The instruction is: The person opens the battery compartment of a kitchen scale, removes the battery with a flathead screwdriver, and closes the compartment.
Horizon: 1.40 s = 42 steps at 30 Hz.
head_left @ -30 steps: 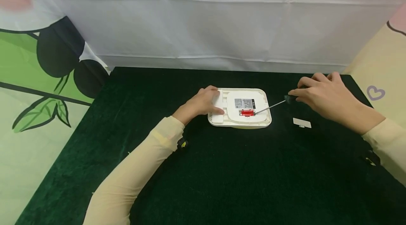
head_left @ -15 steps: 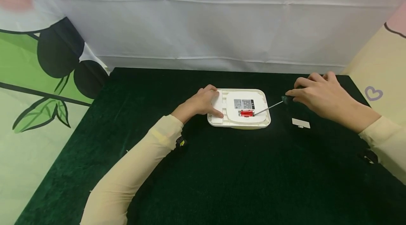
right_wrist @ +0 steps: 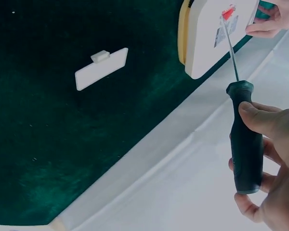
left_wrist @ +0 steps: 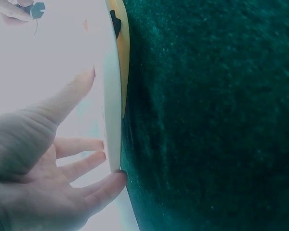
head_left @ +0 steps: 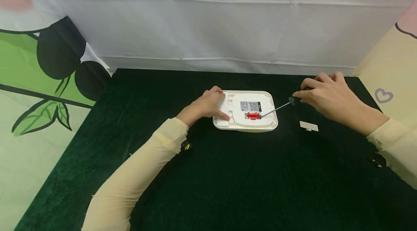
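A white rounded battery-powered device (head_left: 269, 108) lies with its labelled back upward on the dark green cloth. Its compartment is uncovered and shows a red battery (head_left: 252, 116). My left hand (head_left: 210, 103) grips the device's left end, the thumb across its back and the fingers at the far edge; in the left wrist view glare washes out most of its surface. My right hand (head_left: 329, 95) holds a screwdriver (right_wrist: 245, 139) by its dark green handle. The metal shaft slants down leftward, its tip at the battery's right end. Whether the tip touches the battery is too small to tell.
A small white battery cover (head_left: 308, 126) with a tab lies on the cloth, right of the device. Green cloth (head_left: 228, 180) covers the table. A white sheet (head_left: 202, 32) hangs behind it, with printed cloth panels at both sides.
My right hand has shifted slightly left with the screwdriver, whose tip stays at the battery's right end. The left hand and the device look the same.
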Each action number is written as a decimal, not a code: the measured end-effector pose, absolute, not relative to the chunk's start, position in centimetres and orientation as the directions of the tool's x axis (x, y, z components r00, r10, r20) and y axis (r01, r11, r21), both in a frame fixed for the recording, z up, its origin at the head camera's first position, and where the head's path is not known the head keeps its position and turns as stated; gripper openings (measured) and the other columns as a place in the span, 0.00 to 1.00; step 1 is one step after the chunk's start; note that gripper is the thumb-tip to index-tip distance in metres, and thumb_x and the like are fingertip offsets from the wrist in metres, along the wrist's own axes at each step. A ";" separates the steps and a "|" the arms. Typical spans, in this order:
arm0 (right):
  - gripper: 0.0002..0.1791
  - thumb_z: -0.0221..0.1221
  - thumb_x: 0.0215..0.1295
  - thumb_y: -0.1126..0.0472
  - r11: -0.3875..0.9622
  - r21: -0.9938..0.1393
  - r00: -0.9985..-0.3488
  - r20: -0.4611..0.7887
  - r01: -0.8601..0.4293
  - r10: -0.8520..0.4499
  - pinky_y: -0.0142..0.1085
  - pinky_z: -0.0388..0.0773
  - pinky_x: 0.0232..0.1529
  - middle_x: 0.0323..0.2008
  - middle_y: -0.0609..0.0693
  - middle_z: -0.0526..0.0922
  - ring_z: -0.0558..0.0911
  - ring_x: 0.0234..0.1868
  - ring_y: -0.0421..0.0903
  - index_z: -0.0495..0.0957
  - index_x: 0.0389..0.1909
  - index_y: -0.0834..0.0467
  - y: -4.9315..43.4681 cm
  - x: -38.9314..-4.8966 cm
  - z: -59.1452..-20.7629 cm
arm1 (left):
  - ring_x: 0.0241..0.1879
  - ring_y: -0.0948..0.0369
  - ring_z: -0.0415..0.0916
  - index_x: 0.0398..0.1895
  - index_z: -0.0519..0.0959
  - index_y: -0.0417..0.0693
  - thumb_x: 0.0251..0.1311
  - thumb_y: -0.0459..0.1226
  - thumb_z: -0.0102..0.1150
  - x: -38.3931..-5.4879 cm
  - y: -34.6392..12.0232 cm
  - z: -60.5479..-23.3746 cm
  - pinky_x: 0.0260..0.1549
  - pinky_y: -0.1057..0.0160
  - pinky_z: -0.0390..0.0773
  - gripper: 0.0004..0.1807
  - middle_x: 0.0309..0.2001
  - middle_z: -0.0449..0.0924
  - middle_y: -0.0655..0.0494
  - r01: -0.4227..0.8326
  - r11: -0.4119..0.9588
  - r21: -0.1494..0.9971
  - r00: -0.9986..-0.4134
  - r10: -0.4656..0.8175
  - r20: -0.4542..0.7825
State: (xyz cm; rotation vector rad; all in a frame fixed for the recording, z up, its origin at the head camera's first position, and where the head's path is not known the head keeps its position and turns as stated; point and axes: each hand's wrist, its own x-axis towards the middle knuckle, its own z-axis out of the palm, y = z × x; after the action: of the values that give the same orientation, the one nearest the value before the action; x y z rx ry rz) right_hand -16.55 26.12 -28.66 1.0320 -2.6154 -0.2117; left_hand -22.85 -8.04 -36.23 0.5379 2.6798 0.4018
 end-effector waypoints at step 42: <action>0.20 0.71 0.52 0.63 0.775 0.164 -0.729 0.264 -0.611 -0.631 0.54 0.63 0.37 0.44 0.53 0.80 0.73 0.43 0.57 0.85 0.48 0.48 27.6 -16.2 -30.7 | 0.63 0.52 0.58 0.70 0.66 0.48 0.50 0.58 0.70 -22.7 -7.7 -36.0 0.64 0.52 0.65 0.47 0.71 0.53 0.52 0.311 0.895 0.321 -0.859 0.409 -0.308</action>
State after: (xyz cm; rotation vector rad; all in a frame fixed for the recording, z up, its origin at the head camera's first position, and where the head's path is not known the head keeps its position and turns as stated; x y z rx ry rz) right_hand -16.19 27.63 -30.67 0.9581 -2.6646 -0.0940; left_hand -22.69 -7.72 -36.03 0.5302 2.6882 0.3688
